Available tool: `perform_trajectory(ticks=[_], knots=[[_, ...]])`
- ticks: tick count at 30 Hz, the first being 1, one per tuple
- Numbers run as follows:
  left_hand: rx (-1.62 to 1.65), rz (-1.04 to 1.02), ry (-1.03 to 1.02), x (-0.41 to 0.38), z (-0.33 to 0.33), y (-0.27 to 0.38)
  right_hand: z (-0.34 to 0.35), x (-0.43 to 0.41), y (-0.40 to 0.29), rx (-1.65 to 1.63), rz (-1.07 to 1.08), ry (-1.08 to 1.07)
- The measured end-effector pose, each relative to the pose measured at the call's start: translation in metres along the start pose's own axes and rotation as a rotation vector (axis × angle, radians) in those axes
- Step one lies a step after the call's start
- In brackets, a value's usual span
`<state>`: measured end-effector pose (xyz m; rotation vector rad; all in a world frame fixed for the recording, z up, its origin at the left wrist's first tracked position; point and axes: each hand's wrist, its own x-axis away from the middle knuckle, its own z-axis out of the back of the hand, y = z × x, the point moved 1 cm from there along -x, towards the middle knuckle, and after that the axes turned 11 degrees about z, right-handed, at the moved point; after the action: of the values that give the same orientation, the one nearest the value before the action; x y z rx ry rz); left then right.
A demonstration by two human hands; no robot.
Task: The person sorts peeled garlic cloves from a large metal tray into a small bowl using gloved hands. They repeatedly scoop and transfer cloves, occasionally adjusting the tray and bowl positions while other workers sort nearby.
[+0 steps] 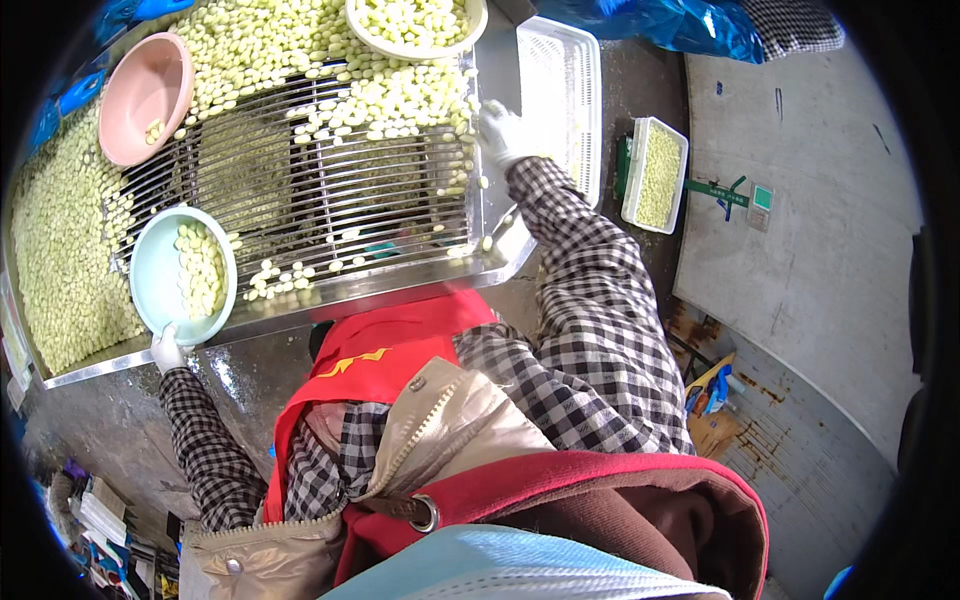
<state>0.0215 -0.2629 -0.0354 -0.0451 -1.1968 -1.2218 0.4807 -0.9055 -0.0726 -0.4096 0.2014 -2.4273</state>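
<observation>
My left hand (168,348), in a white glove, grips the near rim of a light blue plastic bowl (155,264). Pale green oval nuts or fruits (201,274) fill the bowl's right side. Beneath it lies the metal-bar sorting rack (255,180), next to a heap of the same pieces (67,270). My right hand (501,135), also white-gloved, is at the rack's right metal edge, beside a loose spread of pieces (405,97). Its fingertips are partly hidden and I cannot tell whether they hold anything.
A pink bowl (142,105) with a few pieces and a full cream bowl (480,30) rest on the rack table. A white plastic crate (589,97) stands right of it. Farther right, a filled white basket (660,176) sits on a scale. A co-worker's blue-gloved hand (81,93) is at the left.
</observation>
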Motion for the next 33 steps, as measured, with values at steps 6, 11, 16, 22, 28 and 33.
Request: perform_trajectory(ticks=[6,11,16,22,28,33], knots=[[0.019,-0.046,0.07,0.025,-0.018,0.007,-0.001,-0.103,-0.013,0.07,0.074,0.302],[0.171,-0.181,-0.069,0.066,-0.072,0.018,-0.009,-0.122,-0.011,0.169,0.132,0.29],[0.168,-0.317,-0.159,0.102,-0.159,0.016,0.0,-0.127,-0.025,0.065,0.108,0.195],[0.227,-0.111,-0.251,0.132,-0.24,0.005,0.001,-0.079,-0.061,-0.727,-0.329,0.402],[0.209,-0.04,-0.337,0.139,-0.257,-0.006,0.036,-0.114,-0.057,-1.384,-0.191,0.595],[0.148,-0.039,-0.259,0.139,-0.26,-0.008,0.05,-0.181,-0.025,-2.064,-0.114,0.135]])
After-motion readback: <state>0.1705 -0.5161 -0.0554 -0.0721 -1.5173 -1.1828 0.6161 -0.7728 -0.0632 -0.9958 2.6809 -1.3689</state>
